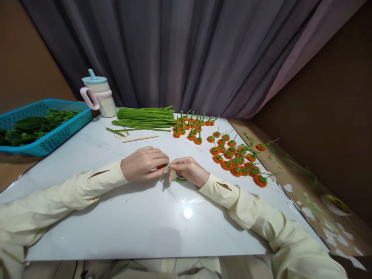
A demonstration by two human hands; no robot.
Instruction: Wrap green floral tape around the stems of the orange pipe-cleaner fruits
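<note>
Over the middle of the white table, my left hand [148, 162] is closed around a small orange craft pumpkin [161, 167], mostly hidden by the fingers. My right hand [188, 169] meets it from the right, its thumb and forefinger pinching a thin pale strip of tape [173, 175] at the pumpkin's stem. Under the right hand, the green edge of what looks like a tape roll [181, 179] shows on the table. Beyond the right hand stand rows of orange pumpkins [227, 165] with green tops and thin stems.
Green fuzzy stems [145, 117] lie bundled at the back, beside more pumpkins with thick stems [198, 140]. A thin wooden stick [140, 139] lies before them. At left are a lidded tumbler [107, 104] and a blue basket [48, 149] of green leaves. Paper scraps [308, 212] litter the right side.
</note>
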